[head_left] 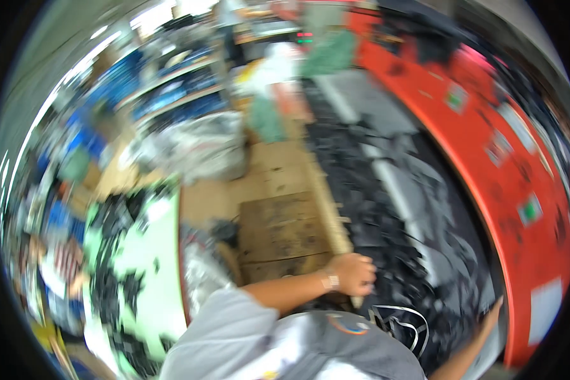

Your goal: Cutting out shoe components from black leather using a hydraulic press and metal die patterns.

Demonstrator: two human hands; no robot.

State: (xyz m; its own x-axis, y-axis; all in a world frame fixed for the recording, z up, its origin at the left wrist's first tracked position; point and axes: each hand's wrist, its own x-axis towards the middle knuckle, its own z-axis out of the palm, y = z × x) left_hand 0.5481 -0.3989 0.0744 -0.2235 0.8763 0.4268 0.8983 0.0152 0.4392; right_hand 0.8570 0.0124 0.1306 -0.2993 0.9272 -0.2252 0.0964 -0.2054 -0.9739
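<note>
My left hand is closed in a fist at the wooden edge of a long table. What it grips, if anything, is hidden. Many dark cut pieces lie heaped along that table. Beside them, grey sheet material stretches lengthwise. Low on the right, my right hand reaches toward the near end of a long red machine beam. Its fingers look stretched out and pressed along the beam's side, though blurred. A loop of white-edged black strap lies close to my body.
A pale green table with black scraps stands at left, another person beyond it. Flattened cardboard covers the floor between the tables. Further off are a large plastic-wrapped bundle and shelves of blue goods.
</note>
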